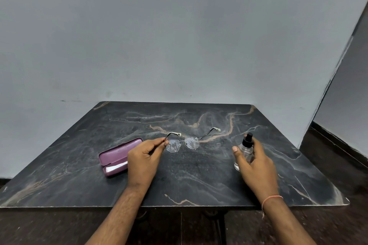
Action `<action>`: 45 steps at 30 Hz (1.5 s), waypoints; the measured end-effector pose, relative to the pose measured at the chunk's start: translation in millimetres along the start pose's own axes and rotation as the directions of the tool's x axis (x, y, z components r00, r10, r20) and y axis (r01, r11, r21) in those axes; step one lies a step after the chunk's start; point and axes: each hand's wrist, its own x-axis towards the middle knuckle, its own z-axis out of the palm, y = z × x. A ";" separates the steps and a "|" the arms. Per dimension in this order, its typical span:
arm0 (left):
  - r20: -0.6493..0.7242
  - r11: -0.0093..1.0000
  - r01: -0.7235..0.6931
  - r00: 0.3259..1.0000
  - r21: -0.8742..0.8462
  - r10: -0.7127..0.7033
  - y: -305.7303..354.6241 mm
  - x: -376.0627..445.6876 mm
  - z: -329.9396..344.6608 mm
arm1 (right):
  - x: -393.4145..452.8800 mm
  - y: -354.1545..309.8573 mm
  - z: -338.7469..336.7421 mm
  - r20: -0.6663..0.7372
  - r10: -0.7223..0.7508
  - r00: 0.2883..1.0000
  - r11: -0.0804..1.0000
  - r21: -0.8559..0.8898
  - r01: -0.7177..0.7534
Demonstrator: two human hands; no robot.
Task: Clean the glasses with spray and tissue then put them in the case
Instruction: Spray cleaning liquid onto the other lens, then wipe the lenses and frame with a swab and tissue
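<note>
Thin metal-framed glasses [183, 142] are unfolded over the middle of the dark marble table [179, 175], with droplets on both lenses. My left hand [144, 158] pinches the frame at its left hinge. My right hand [253, 162] grips a small clear spray bottle [246, 150] with a black nozzle, to the right of the glasses. An open purple glasses case [117, 155] lies left of my left hand. A white tissue [116, 167] sits inside the case.
A grey wall stands behind the table's far edge. To the right, a dark floor and a wall corner show. The near table edge runs just under my forearms.
</note>
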 end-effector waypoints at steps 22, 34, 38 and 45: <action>0.063 0.998 -0.055 0.996 -0.044 0.058 12.4 -6.9 -12.1 | -1.2 -89.7 -11.8 0.806 0.332 0.490 0.390 0.356 -0.849; 0.200 0.987 -0.119 0.975 0.103 0.097 8.3 -5.5 -12.5 | -12.6 -65.3 -0.3 0.646 0.373 0.666 0.685 0.292 -0.667; 0.289 0.973 -0.146 0.953 0.179 0.090 9.5 -4.8 -11.9 | -14.4 -56.0 3.1 0.601 0.363 0.712 0.757 0.255 -0.602; 0.415 0.942 -0.138 0.910 0.307 -0.002 13.9 -3.9 -11.0 | -13.4 -38.1 15.6 0.553 0.379 0.742 0.769 0.258 -0.585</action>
